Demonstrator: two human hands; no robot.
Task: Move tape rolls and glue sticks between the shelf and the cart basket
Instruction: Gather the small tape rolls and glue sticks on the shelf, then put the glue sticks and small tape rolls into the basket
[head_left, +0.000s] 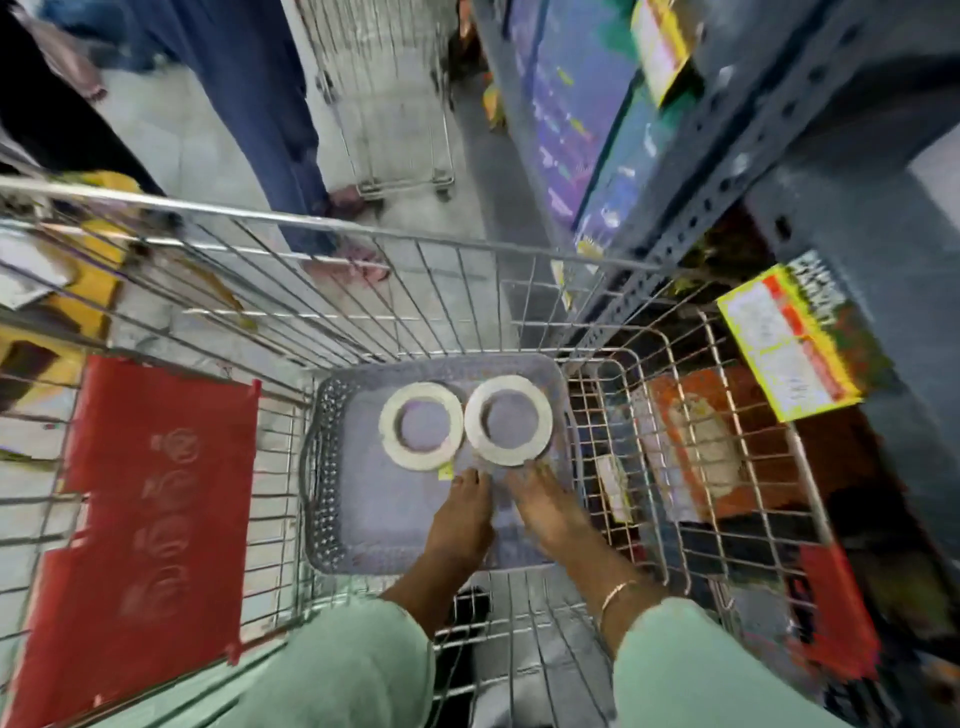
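Observation:
Two white tape rolls lie flat side by side in a grey plastic basket (332, 483) inside the wire cart (291, 244): the left tape roll (389, 441) and the right tape roll (540, 415). My left hand (462, 519) reaches into the basket, fingertips just below the left roll and apart from it. My right hand (550, 509) reaches in beside it, fingertips touching the near edge of the right roll. Both hands hold nothing. No glue sticks are visible.
A dark metal shelf (727, 171) with colourful packages and yellow price tags (789, 338) stands on the right. A red flap (156, 493) covers the cart's left part. Another cart (395, 104) and a person's legs (270, 130) stand ahead in the aisle.

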